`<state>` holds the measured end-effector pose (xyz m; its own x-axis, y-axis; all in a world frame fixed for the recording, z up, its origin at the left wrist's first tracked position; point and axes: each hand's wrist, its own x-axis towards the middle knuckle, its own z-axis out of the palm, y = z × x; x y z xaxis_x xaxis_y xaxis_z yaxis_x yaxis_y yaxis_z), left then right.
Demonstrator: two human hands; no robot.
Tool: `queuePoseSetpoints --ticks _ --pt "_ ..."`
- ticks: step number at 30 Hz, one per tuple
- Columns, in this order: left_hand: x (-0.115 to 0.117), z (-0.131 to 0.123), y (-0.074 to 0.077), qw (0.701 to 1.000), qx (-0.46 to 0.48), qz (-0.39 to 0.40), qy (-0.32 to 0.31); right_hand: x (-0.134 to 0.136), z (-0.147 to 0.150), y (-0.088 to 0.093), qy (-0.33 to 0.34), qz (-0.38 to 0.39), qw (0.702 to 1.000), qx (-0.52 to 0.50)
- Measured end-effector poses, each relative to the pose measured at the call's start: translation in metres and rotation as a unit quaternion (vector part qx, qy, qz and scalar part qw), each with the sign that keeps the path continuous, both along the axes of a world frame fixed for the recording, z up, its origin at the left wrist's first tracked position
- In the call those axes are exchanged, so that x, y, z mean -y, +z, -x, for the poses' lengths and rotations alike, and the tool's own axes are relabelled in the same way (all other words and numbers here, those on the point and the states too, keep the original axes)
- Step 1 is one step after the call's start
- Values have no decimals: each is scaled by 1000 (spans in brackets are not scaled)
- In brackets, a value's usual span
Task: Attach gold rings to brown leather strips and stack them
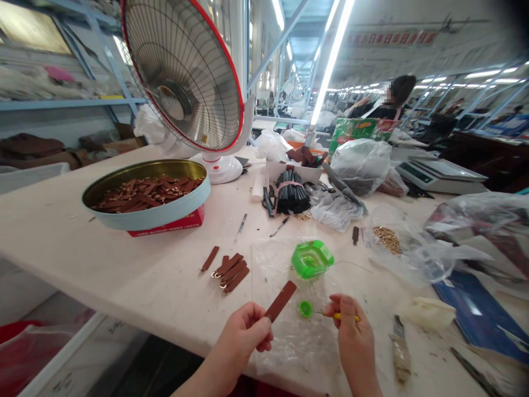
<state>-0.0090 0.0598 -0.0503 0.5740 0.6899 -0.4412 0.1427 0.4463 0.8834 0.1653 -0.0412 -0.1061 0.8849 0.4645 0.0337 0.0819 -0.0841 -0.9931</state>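
My left hand [249, 331] pinches a flat brown leather strip [282, 299] by its lower end, tilted up to the right. Between the fingers of my right hand [354, 333] is a thin tool with a yellow handle [346, 317]. Its slim tip points left at a small green cap [305, 309], and I cannot tell if they touch. Behind the cap stands a green plastic tub [313, 259] on a clear plastic sheet [270, 259]. Several brown straps with gold rings [232, 271] lie left of the sheet, near a single brown strap [210, 258].
A round tin [165, 209] full of brown straps sits on a red box [185, 220], before a red-rimmed fan [185, 71]. Gold hardware lies in a plastic bag [421, 259]. A taped knife [400, 350] and blue folder [487, 314] are at right. A person [386, 105] is far behind.
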Motion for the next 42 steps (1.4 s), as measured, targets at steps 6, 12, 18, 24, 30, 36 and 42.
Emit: queuePoseSetpoints --ticks 6,12,18,24,30,36,42 --pt "8 8 7 999 4 15 -34 15 21 54 -7 -175 981 -84" --pt "22 18 21 996 53 34 -62 19 45 85 92 -224 962 -125" --pt "28 23 28 995 67 51 -59 13 60 77 97 -217 963 -131" --pt "28 24 31 998 51 12 -21 20 56 84 47 -241 962 -117" --pt "26 26 36 998 66 -6 -3 30 59 83 79 -73 994 36" --pt "20 27 30 997 59 -26 -45 -6 78 71 275 5 959 68" --pt "14 32 28 998 60 -11 -31 -16 82 55 275 -5 960 -49"
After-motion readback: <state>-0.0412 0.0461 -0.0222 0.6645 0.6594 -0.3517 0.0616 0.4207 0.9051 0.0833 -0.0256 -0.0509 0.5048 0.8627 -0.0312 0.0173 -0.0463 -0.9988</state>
